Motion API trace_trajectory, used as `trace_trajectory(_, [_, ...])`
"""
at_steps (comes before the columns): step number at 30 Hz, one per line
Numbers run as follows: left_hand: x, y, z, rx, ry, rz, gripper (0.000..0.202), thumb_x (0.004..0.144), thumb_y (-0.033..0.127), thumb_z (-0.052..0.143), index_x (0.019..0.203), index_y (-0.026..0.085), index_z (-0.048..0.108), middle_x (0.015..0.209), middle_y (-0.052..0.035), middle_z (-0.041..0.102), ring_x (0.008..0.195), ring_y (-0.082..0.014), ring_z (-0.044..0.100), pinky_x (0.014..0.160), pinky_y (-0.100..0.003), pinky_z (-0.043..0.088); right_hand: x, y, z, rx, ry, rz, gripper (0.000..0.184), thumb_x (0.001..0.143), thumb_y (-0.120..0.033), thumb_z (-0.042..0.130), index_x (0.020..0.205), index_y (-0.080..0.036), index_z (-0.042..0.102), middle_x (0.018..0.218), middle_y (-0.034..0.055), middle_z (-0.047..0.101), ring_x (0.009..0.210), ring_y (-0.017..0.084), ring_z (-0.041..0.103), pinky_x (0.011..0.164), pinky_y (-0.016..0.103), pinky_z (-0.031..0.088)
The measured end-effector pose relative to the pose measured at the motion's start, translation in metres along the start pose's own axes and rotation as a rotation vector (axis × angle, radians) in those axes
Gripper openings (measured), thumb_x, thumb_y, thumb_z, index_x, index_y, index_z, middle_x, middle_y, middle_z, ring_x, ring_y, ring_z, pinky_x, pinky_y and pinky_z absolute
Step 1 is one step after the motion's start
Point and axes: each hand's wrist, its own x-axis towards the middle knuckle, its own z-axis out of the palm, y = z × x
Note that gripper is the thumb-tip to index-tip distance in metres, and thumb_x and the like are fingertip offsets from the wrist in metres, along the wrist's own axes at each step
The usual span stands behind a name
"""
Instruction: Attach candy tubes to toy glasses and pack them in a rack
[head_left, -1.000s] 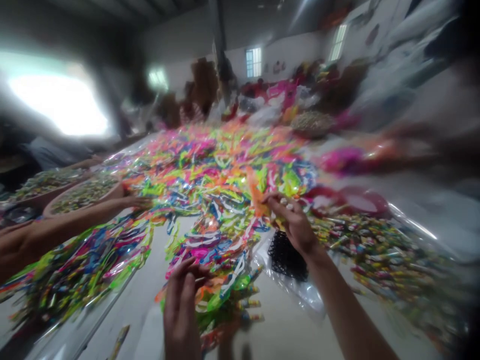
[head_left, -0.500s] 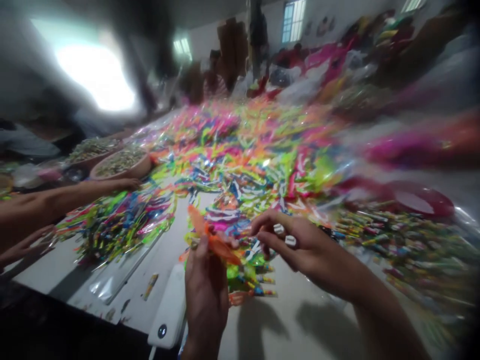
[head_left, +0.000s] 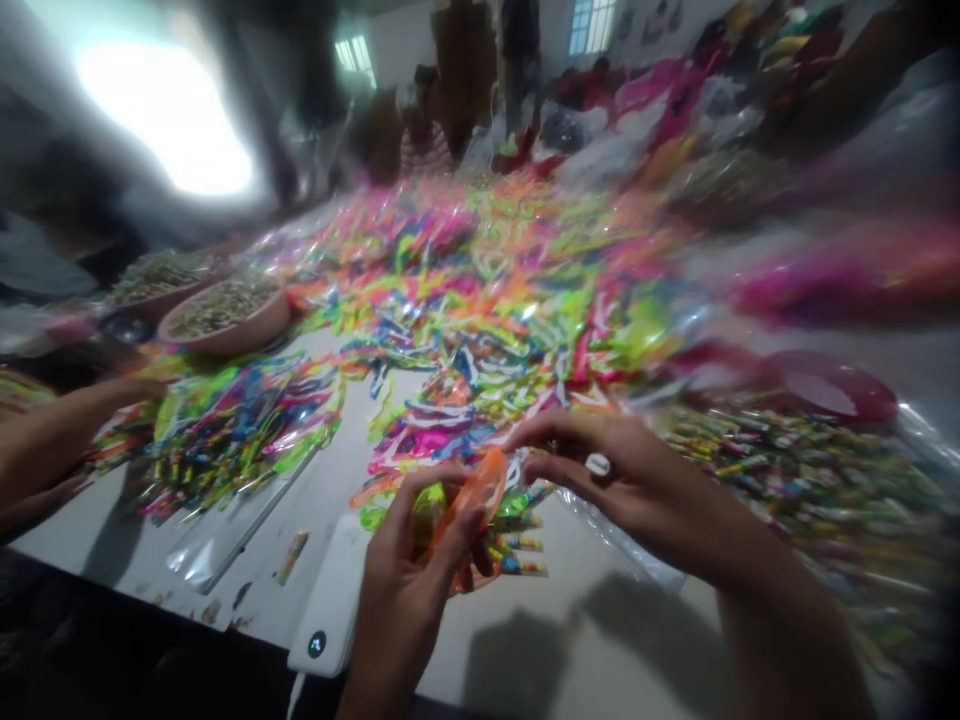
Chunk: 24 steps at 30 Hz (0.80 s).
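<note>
Risk: a slipped grip could have dropped the translucent orange plastic piece (head_left: 474, 495) into the heap of colored plastic strips (head_left: 465, 330), where like colors would hide it.
Containers: a pinkish bowl (head_left: 225, 338), left of the heap, held small mixed bits, too blurred to name; a second bowl (head_left: 157, 282) sat beyond it.
Left hand (head_left: 409, 610): clamped on the orange piece and a round green piece (head_left: 427, 515), lower middle of the frame.
Right hand (head_left: 630, 480): apart, just beside it, a small white piece (head_left: 598, 464) at its fingers; grip could not be told.

The bare left hand (head_left: 409, 590) is held curled upward, while the bare right hand (head_left: 626, 485) is extended inward from the right (its fingers (head_left: 559, 432) kept slightly parted)
</note>
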Motion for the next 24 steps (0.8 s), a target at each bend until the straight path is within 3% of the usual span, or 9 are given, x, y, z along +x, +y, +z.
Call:
trace_trajectory(3, [-0.007,0.006,-0.002,0.083,0.048,0.081,0.029,0.081,0.040,0.087,0.103,0.023,0.081,0.076,-0.0041,0.077,0.052,-0.0154,0.067,0.049,-0.022,0.054,-0.001,-0.001,-0.002,-0.038,0.044,-0.032,0.021,0.107,-0.041,0.062,0.122,-0.032,0.074,0.117,-0.0043,0.076,0.102,0.013,0.071,0.084,0.023,0.054])
trace_trajectory(6, [-0.010,0.006,-0.006,0.159,0.036,0.162,0.025,0.080,0.039,0.088,0.101,0.026,0.086,0.076,-0.0051,0.078,0.052,-0.0160,0.067,0.054,-0.025,0.059,-0.002,-0.001,-0.002,-0.044,0.033,-0.061,0.021,0.106,-0.040,0.065,0.122,-0.032,0.074,0.120,-0.0038,0.076,0.110,0.014,0.070,0.093,0.024,0.054])
trace_trajectory(13, [-0.009,0.005,-0.009,0.260,-0.067,0.273,0.020,0.085,0.035,0.083,0.103,0.028,0.088,0.093,-0.0098,0.084,0.085,-0.0267,0.079,0.082,-0.032,0.064,-0.005,0.003,-0.002,-0.115,-0.028,-0.166,0.025,0.106,-0.029,0.064,0.129,-0.032,0.073,0.124,0.0009,0.075,0.113,0.018,0.070,0.095,0.030,0.056])
trace_trajectory(17, [-0.008,-0.001,-0.011,0.256,-0.115,0.331,0.021,0.091,0.030,0.077,0.110,0.026,0.086,0.099,-0.0099,0.084,0.089,-0.0257,0.080,0.085,-0.030,0.063,-0.008,0.004,-0.004,-0.163,-0.065,-0.162,0.035,0.101,-0.017,0.065,0.132,-0.032,0.071,0.125,0.0033,0.072,0.114,0.021,0.068,0.095,0.032,0.056])
trace_trajectory(21, [0.000,-0.012,-0.022,0.457,-0.243,0.559,0.037,0.098,0.015,0.067,0.131,0.030,0.075,0.119,-0.0037,0.081,0.100,-0.0190,0.079,0.092,-0.026,0.062,-0.007,0.001,0.000,-0.230,-0.072,-0.172,0.035,0.098,-0.009,0.062,0.127,-0.025,0.072,0.121,0.0071,0.071,0.109,0.023,0.068,0.095,0.035,0.054])
trace_trajectory(24, [0.008,-0.017,-0.032,0.634,-0.293,0.707,0.042,0.101,0.014,0.065,0.140,0.030,0.067,0.124,-0.0019,0.079,0.107,-0.0157,0.078,0.096,-0.021,0.060,-0.004,-0.002,0.005,-0.289,-0.079,-0.170,0.028,0.096,-0.006,0.061,0.118,-0.020,0.072,0.114,0.0078,0.072,0.103,0.022,0.067,0.090,0.035,0.052])
